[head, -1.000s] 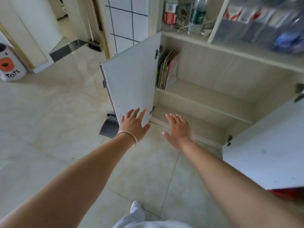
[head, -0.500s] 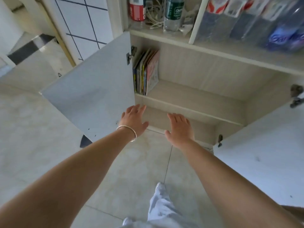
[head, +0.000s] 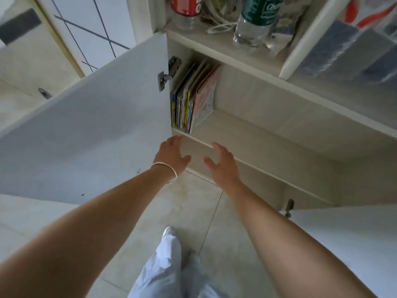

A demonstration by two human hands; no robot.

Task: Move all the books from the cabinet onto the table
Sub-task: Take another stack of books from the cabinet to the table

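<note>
Several thin books (head: 193, 100) stand upright, leaning against the left wall of the open cabinet's upper shelf (head: 268, 138); the outermost one has a pink cover. My left hand (head: 171, 154), with a bangle at the wrist, is stretched out just below the shelf's front edge, under the books, fingers apart and holding nothing. My right hand (head: 223, 162) is beside it, a little to the right, also with fingers spread and nothing in it. Neither hand touches the books.
The cabinet's left door (head: 90, 134) swings wide open to my left, close to my left arm. The right door (head: 348, 229) is open at the lower right. Bottles (head: 255, 20), cables and packets fill the shelf above. Tiled floor (head: 193, 211) and my leg lie below.
I have stepped closer to the cabinet. Both hands have risen from floor level toward the shelf edge under the books, and the books look larger and nearer.
</note>
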